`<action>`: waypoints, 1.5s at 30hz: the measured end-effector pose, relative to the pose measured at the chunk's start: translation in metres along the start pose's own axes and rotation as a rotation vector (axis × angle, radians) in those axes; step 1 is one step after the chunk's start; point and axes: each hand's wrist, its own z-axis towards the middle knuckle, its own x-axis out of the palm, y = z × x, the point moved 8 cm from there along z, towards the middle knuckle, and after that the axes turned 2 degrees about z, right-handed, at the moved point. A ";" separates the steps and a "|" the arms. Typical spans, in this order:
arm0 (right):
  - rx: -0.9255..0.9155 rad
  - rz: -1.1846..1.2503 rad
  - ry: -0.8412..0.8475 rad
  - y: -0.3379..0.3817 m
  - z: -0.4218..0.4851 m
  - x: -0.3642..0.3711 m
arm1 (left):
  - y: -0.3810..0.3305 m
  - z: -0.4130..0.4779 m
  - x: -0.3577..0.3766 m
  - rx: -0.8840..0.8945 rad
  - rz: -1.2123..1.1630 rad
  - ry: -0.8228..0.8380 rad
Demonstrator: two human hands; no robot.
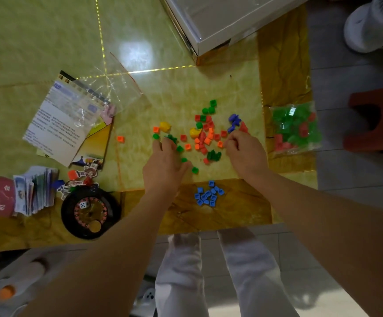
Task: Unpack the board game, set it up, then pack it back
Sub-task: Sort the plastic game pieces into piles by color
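Our arms (108, 259) reach over the table (48, 42), left hand (163, 162) curled at the left and right hand (246, 153) pinched at the right of the plastic pieces (205, 136) mid-table, can't tell if either holds one; pieces look light, hard, skittery, so pinch their sides.
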 end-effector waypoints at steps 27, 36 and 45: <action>0.328 0.541 0.058 0.019 0.017 -0.005 | -0.004 0.023 0.004 -0.603 -1.458 0.220; 0.063 -0.145 -0.075 0.034 0.028 0.002 | -0.024 0.027 0.005 -0.121 -0.117 0.067; 0.110 0.002 -0.109 0.030 0.035 -0.003 | -0.017 0.030 -0.005 -0.125 -0.413 -0.013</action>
